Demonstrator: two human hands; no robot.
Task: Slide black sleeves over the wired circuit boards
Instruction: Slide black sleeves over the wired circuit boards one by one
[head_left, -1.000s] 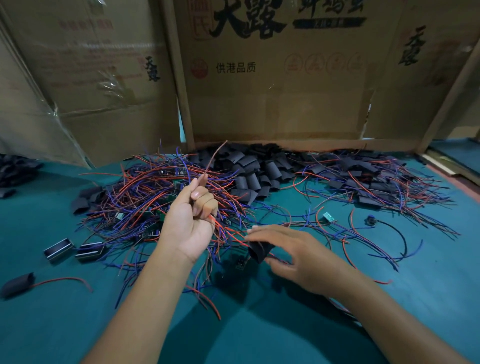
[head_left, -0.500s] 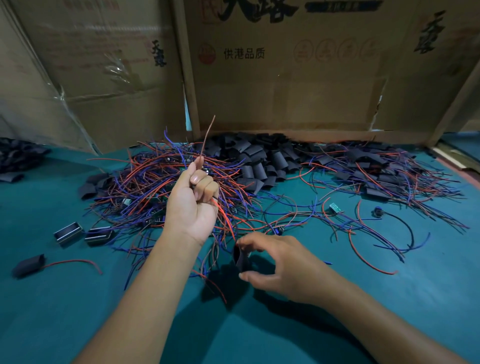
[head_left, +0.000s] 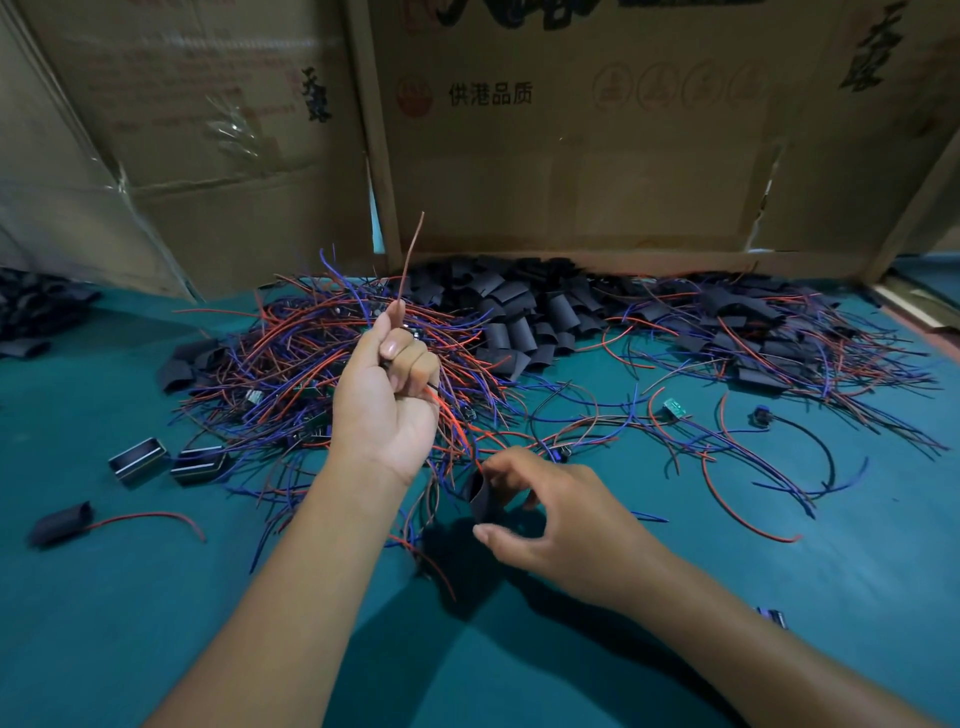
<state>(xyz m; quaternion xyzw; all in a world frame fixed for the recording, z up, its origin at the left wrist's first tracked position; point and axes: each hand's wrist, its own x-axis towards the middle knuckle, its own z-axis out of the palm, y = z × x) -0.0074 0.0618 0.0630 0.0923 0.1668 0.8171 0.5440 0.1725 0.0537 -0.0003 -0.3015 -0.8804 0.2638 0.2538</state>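
- Wires (head_left: 415, 332) pinched in left hand (head_left: 387, 405) at frame centre, raised above the counter (head_left: 130, 597); one red end poking up, the rest trailing down toward the lower hand.
- Black sleeve (head_left: 480, 496) pinched between thumb and fingers of right hand (head_left: 550, 519), just below centre; turned since a second ago from lying flat under the fingers to mouth-up beneath the hanging wires.
- Circuit board on those wires hidden; cannot tell whether already inside.
- Likely meaning: sleeve now lined up for threading, slide-on about to start.
- Spare sleeves (head_left: 524, 317) heaped at upper centre, wired tangle (head_left: 291, 374) left of centre.
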